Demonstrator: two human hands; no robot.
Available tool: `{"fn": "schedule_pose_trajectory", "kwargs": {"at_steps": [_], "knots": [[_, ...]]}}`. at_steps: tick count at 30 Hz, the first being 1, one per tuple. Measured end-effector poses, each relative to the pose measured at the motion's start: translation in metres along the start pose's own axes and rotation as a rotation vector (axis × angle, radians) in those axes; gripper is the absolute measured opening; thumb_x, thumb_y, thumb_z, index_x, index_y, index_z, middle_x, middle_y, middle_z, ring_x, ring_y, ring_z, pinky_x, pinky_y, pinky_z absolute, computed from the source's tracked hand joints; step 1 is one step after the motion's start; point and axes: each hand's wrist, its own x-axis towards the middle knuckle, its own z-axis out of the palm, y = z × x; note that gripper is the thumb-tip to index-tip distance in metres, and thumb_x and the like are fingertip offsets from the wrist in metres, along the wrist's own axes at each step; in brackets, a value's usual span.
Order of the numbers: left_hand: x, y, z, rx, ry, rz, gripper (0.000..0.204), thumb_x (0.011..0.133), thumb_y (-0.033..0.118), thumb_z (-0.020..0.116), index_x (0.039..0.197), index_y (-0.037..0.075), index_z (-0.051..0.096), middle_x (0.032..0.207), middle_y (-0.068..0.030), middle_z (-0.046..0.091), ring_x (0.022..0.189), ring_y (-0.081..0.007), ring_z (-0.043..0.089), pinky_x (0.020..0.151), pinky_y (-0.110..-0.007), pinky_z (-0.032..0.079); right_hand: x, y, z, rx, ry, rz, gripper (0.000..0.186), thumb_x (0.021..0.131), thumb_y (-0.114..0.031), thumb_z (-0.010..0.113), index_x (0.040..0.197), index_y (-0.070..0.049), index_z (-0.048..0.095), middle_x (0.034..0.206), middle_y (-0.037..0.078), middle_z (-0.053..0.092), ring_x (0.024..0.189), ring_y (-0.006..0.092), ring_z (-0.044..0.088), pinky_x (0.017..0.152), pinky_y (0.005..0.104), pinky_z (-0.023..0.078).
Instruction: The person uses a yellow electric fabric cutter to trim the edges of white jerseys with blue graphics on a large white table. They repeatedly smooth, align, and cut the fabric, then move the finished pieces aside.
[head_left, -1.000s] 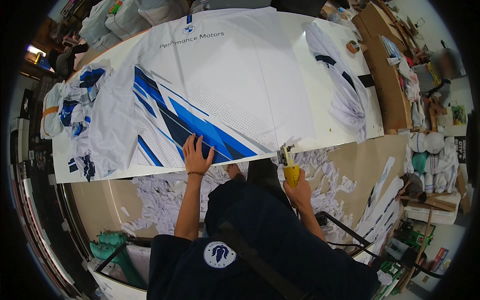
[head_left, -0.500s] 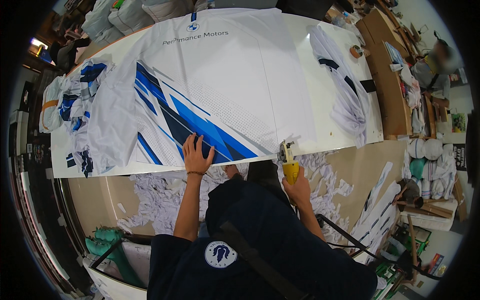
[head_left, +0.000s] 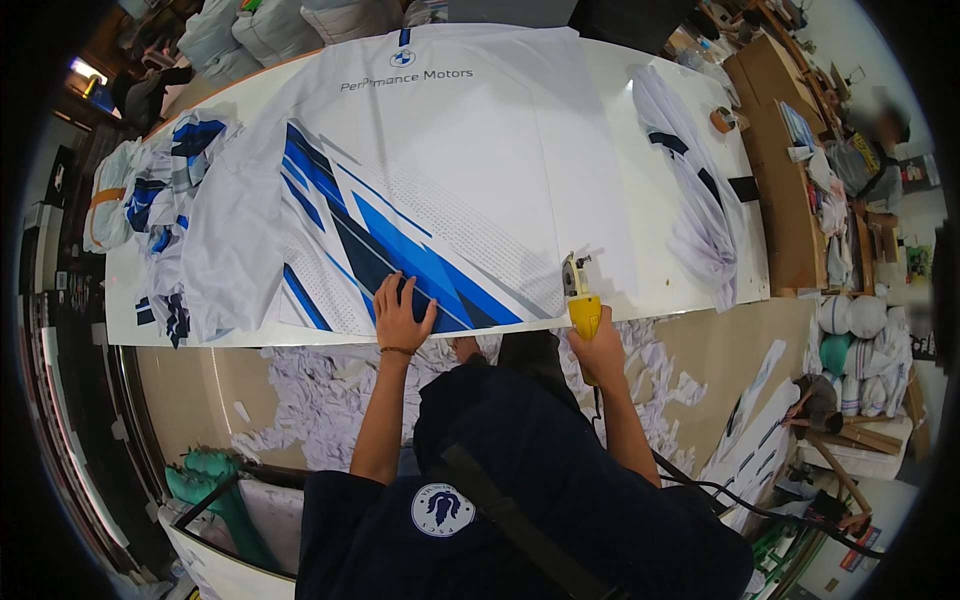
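My left hand (head_left: pixel 405 315) rests with fingers apart on the blue-striped lower left of a large white printed fabric panel (head_left: pixel 480 150), near the table's front edge. My right hand (head_left: pixel 597 348) grips a yellow electric cutting tool (head_left: pixel 583 308); its metal head sits on the panel's lower right, beside a thin line running up the fabric. A crumpled pile of white and blue fabric pieces (head_left: pixel 190 137) lies left of the panel, and a bunched white strip with dark bands (head_left: pixel 690 220) lies to its right.
The white table (head_left: pixel 746 270) borders cardboard (head_left: pixel 775 160) on the right, where a person (head_left: pixel 878 150) is. Wrapped sacks (head_left: pixel 215 45) stand behind it. Fabric scraps (head_left: pixel 310 400) cover the floor below. A black cord (head_left: pixel 780 505) runs at lower right. Another person (head_left: pixel 140 95) is at upper left.
My right hand and the cutting tool have moved up and further onto the panel. My left hand stays on the fabric. The view has shifted slightly.
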Motion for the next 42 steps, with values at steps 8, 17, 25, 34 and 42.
{"fn": "schedule_pose_trajectory", "kwargs": {"at_steps": [8, 17, 25, 34, 42], "knots": [[-0.001, 0.000, -0.001, -0.027, -0.006, -0.018, 0.054, 0.083, 0.032, 0.077, 0.128, 0.005, 0.062, 0.140, -0.0188, 0.051, 0.132, -0.0408, 0.047, 0.110, -0.053, 0.037, 0.036, -0.026, -0.007, 0.004, -0.036, -0.029, 0.060, 0.079, -0.036, 0.071, 0.124, -0.008, 0.045, 0.101, 0.029, 0.069, 0.097, 0.0496, 0.067, 0.082, 0.0572, 0.052], [0.000, 0.000, -0.001, -0.023, -0.022, -0.038, 0.054, 0.083, 0.032, 0.077, 0.127, 0.005, 0.063, 0.139, -0.0181, 0.052, 0.132, -0.0401, 0.048, 0.109, -0.053, 0.038, 0.100, -0.058, -0.010, -0.115, -0.020, -0.040, 0.064, 0.078, -0.038, 0.072, 0.128, -0.008, 0.045, 0.109, 0.029, 0.068, 0.102, 0.0481, 0.067, 0.086, 0.0559, 0.054], [0.001, 0.001, -0.003, -0.030, -0.026, -0.043, 0.054, 0.083, 0.032, 0.077, 0.127, 0.004, 0.063, 0.139, -0.0184, 0.053, 0.131, -0.0398, 0.048, 0.109, -0.052, 0.038, 0.165, -0.097, -0.020, -0.122, -0.059, -0.067, 0.069, 0.078, -0.039, 0.072, 0.132, -0.007, 0.043, 0.115, 0.026, 0.067, 0.106, 0.0445, 0.068, 0.089, 0.0542, 0.055], [0.001, 0.000, -0.002, -0.024, -0.035, -0.051, 0.055, 0.082, 0.031, 0.078, 0.127, 0.005, 0.062, 0.138, -0.0187, 0.053, 0.130, -0.0396, 0.049, 0.108, -0.052, 0.039, 0.239, -0.135, -0.019, -0.109, -0.043, -0.085, 0.069, 0.079, -0.042, 0.074, 0.130, -0.006, 0.045, 0.118, 0.024, 0.066, 0.108, 0.0405, 0.068, 0.091, 0.0515, 0.056], [0.006, 0.003, -0.005, -0.018, -0.015, -0.075, 0.050, 0.081, 0.032, 0.078, 0.119, 0.004, 0.066, 0.131, -0.0174, 0.057, 0.126, -0.0377, 0.052, 0.106, -0.050, 0.041, 0.285, -0.164, -0.022, -0.087, -0.030, -0.127, 0.067, 0.080, -0.042, 0.075, 0.127, -0.004, 0.047, 0.119, 0.023, 0.066, 0.107, 0.0389, 0.069, 0.090, 0.0502, 0.056]]}}
